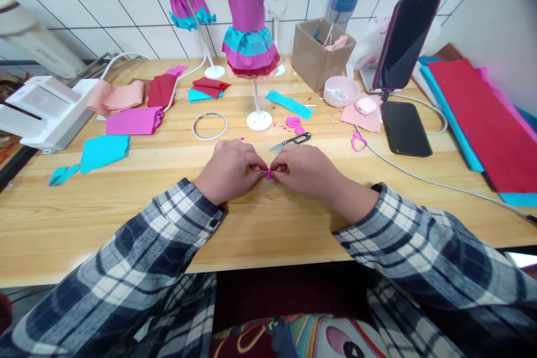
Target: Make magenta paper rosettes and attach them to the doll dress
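My left hand [230,170] and my right hand [308,170] meet at the middle of the wooden table [260,224], both pinched on a tiny piece of magenta crepe paper [269,174] held between the fingertips. Only a small bit of the paper shows; the rest is hidden by my fingers. Small thread snips [290,141] lie just beyond my right hand. Two finished magenta paper rosettes [293,122] lie a little farther back.
A doll stand with a magenta and blue paper dress [250,39] stands behind. Crepe paper pieces [134,121] and a white ring [209,125] lie left; a white machine [44,112] far left. A cardboard box [321,53], pink bowl [340,91], two phones [405,126] and paper sheets [482,117] are right.
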### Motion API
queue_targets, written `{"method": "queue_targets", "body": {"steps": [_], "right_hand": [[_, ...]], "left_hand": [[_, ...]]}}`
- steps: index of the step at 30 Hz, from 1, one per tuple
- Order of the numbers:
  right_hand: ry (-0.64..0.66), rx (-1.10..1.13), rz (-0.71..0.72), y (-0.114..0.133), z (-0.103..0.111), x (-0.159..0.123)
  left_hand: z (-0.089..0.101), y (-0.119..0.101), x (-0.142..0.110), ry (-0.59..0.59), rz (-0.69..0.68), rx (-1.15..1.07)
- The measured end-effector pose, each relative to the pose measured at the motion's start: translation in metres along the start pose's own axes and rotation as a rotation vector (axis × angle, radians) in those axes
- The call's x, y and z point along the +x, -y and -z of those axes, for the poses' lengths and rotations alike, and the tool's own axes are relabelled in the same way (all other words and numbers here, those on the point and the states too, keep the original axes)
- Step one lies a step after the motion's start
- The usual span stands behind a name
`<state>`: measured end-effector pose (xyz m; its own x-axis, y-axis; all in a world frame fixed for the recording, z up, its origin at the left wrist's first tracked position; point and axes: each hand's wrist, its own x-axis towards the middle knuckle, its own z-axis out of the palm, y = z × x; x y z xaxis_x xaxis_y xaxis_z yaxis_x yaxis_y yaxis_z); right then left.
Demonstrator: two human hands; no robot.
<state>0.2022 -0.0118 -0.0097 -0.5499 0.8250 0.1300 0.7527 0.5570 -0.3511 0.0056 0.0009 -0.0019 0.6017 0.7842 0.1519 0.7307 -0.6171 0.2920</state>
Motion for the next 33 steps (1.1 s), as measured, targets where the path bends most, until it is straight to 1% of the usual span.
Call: {"method": "queue_targets", "body": {"steps": [4, 7, 12, 16, 19, 21, 23, 26, 28, 33], "right_hand": [[0.021, -0.034, 0.008, 0.002, -0.001, -0.001], [0.047, -0.102, 0.036, 0.004, 0.002, 0.000], [0.140, -0.227, 0.194, -0.001, 0.009, 0.008], [0.132, -0.254, 0.256, -0.005, 0.011, 0.010], [0.116, -0.262, 0.293, -0.008, 0.009, 0.010], [0.107, -0.236, 0.261, -0.011, 0.007, 0.011], [0.084, -0.171, 0.192, -0.015, 0.007, 0.011], [-0.006, -0.057, 0.117, -0.017, 0.007, 0.010], [-0.030, -0.012, 0.109, -0.016, 0.007, 0.009], [-0.008, 0.006, 0.119, -0.010, -0.001, 0.007]], "left_hand": [[0.000, 0.000, 0.000, 0.015, -0.003, -0.008], [0.000, -0.001, 0.000, 0.029, -0.012, -0.012], [-0.001, 0.001, 0.000, 0.044, -0.028, -0.025], [-0.001, 0.001, 0.000, 0.045, -0.009, -0.017], [-0.001, 0.000, 0.001, 0.030, -0.017, 0.041], [0.000, -0.001, 0.002, 0.021, -0.027, 0.076], [-0.001, -0.002, 0.002, 0.018, -0.023, 0.092], [-0.001, -0.002, 0.001, 0.010, -0.011, 0.107], [-0.001, -0.002, 0.001, 0.004, -0.011, 0.116], [-0.002, 0.000, 0.001, -0.001, -0.003, 0.110]]}}
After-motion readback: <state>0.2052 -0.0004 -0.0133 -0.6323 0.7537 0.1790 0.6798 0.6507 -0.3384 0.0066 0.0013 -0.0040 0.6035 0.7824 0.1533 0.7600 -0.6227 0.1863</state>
